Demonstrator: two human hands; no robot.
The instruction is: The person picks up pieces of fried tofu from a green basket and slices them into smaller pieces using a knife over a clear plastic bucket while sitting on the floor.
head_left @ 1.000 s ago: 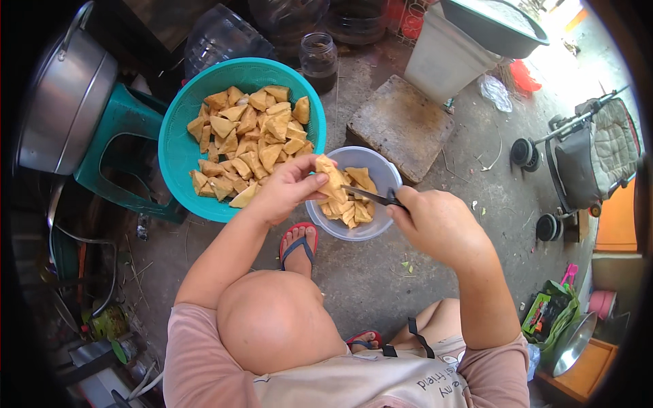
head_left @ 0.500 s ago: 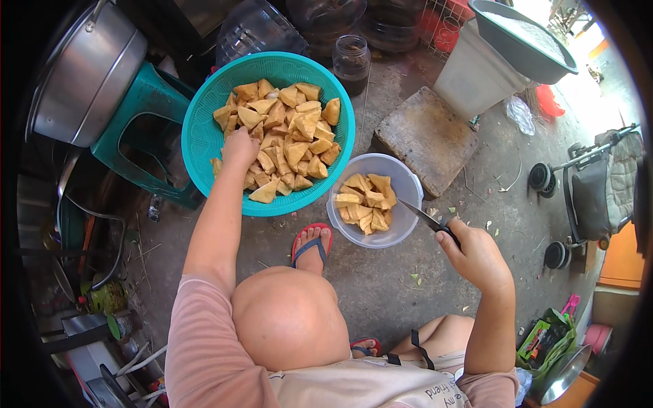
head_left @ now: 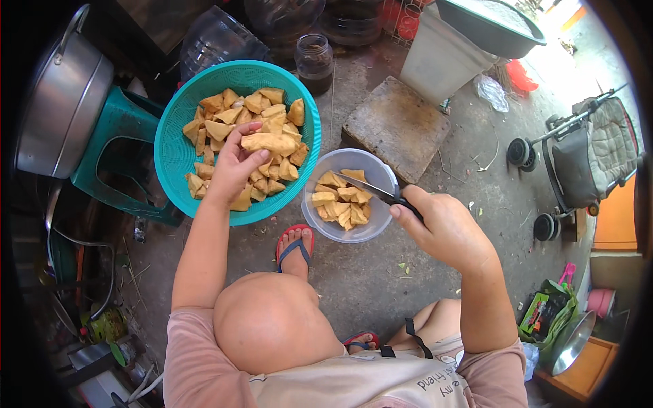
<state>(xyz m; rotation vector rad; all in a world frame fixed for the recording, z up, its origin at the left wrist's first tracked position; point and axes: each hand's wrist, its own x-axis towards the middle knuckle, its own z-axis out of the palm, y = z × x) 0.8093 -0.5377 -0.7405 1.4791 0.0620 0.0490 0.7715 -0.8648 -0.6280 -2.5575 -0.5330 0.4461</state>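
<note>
Over a teal plastic colander (head_left: 168, 160) heaped with fried tofu triangles (head_left: 253, 103), my left hand (head_left: 235, 170) pinches one golden piece of fried tofu (head_left: 269, 143) between thumb and fingers. To the right, my right hand (head_left: 449, 228) is wrapped around the black handle of a kitchen knife (head_left: 367, 188). Its blade points left, over a translucent plastic bowl (head_left: 382, 228). Several tofu pieces (head_left: 340, 204) lie in that bowl, which stands on the ground beside the colander.
A square slab (head_left: 401, 129) sits beyond the bowl, with a glass jar (head_left: 314, 64) of dark liquid near it. At left, a large metal pot (head_left: 68, 109) rests on a green stool (head_left: 102, 156). A folded stroller (head_left: 585, 153) stands at right. My sandalled foot (head_left: 294, 258) is below the colander.
My left hand has lifted a piece of tofu from the heap and moved rightward over the colander. My right hand has brought the knife left, its blade now further over the bowl. The view has shifted.
</note>
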